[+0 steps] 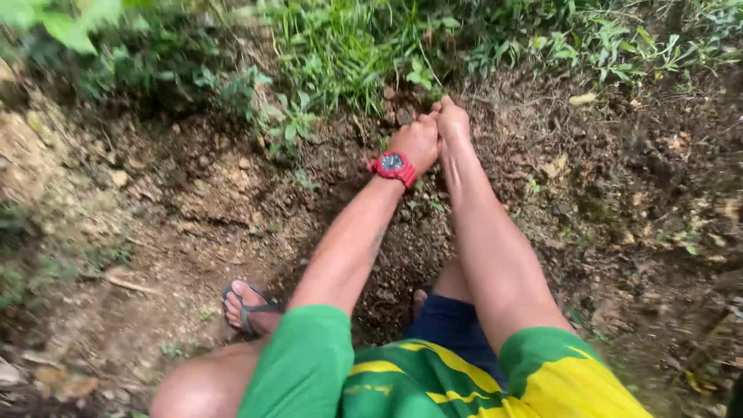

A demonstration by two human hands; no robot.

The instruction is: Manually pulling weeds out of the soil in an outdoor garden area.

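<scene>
Both my arms reach forward over bare brown soil [232, 193]. My left hand [418, 139], with a red wristwatch [393, 165] on the wrist, and my right hand [453, 120] are pressed side by side at the foot of a clump of green grass [340, 54]. The fingers of both hands curl down at the soil by the grass roots. Whether they grip stems or earth is hidden. My green and yellow sleeves [433, 379] fill the bottom of the view.
My left foot in a grey sandal [248, 306] stands on the dirt at lower left, with my knee [205, 383] below it. Weeds and leafy plants [611, 39] line the top. Loose stones and dry leaves lie on the slope at right.
</scene>
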